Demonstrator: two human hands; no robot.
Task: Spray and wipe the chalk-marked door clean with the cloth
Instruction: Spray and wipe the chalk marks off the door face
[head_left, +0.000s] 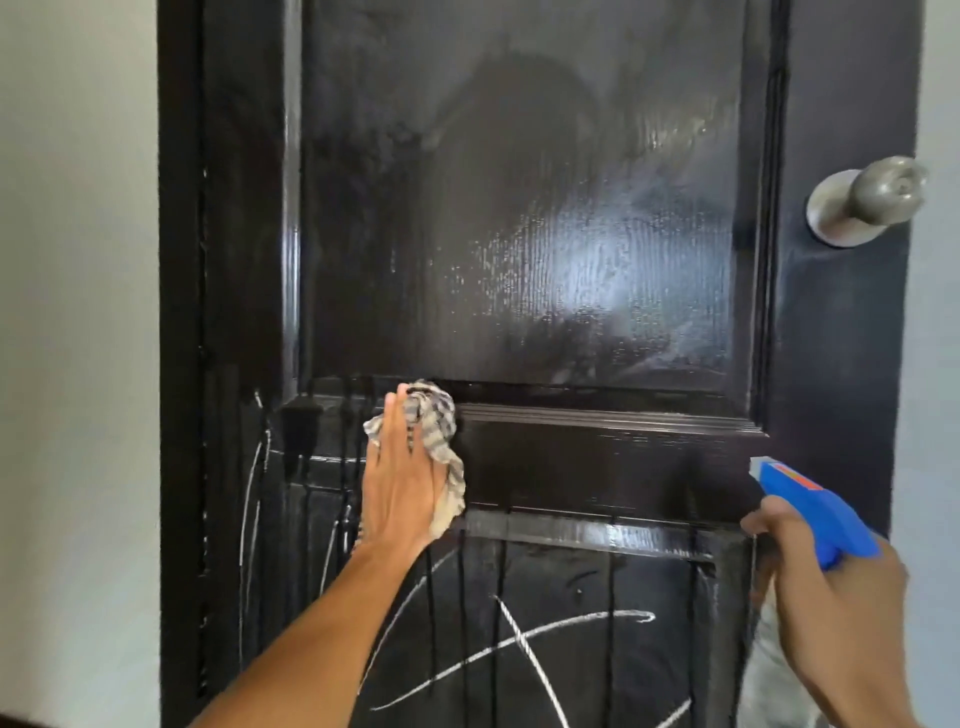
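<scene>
1. Right hand (826, 587) grips the blue spray bottle (815, 504), fingers curled round it
2. Left hand (400, 478), fingers straight and together, presses the striped cloth (436, 421) flat under them against the black door (571, 234), above the chalk marks (519, 644)

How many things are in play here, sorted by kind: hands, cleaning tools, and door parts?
Hands: 2, the left hand and the right hand
Cleaning tools: 2, the cloth and the spray bottle
Door parts: 2, the door and the knob
Total: 6
</scene>
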